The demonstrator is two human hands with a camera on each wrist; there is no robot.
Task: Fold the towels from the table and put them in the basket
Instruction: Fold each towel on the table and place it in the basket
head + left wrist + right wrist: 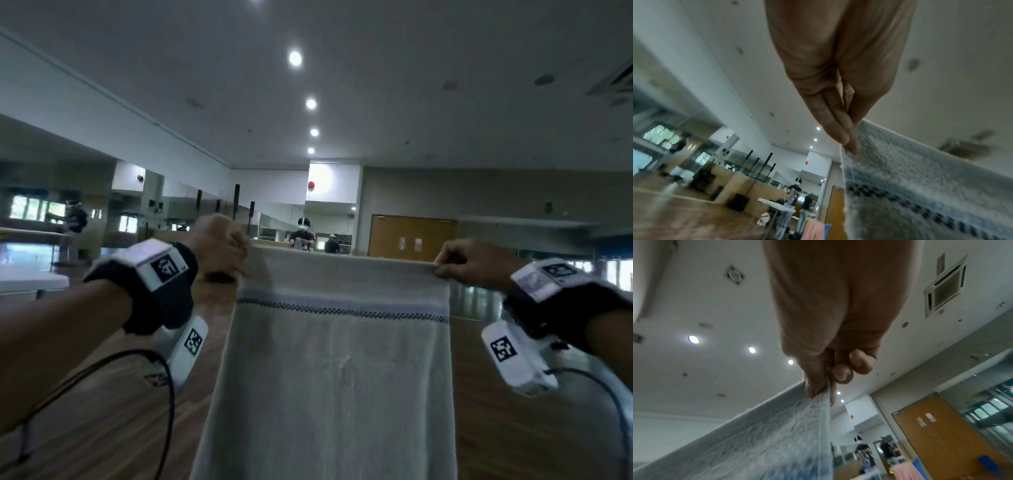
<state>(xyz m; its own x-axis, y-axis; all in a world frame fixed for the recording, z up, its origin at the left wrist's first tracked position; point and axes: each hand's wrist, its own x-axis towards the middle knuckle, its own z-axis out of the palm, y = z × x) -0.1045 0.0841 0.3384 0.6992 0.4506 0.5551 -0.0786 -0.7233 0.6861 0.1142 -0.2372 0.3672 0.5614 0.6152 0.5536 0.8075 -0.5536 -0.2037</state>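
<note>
A pale grey towel (339,370) with a dark checked stripe near its top hangs spread out in front of me, held up in the air. My left hand (236,260) pinches its top left corner; my right hand (445,269) pinches the top right corner. In the left wrist view, the left hand (851,144) clamps the towel (920,186) edge between thumb and fingers. Seen from the right wrist, the right hand (822,391) pinches the towel (766,443) corner with other fingers curled. Neither table nor basket shows in the head view.
A wooden floor (102,411) lies below. A white table edge (30,281) sits at the left. A far table (777,206) holds coloured cloths, with people standing in the distance. A wooden double door (411,236) is at the back.
</note>
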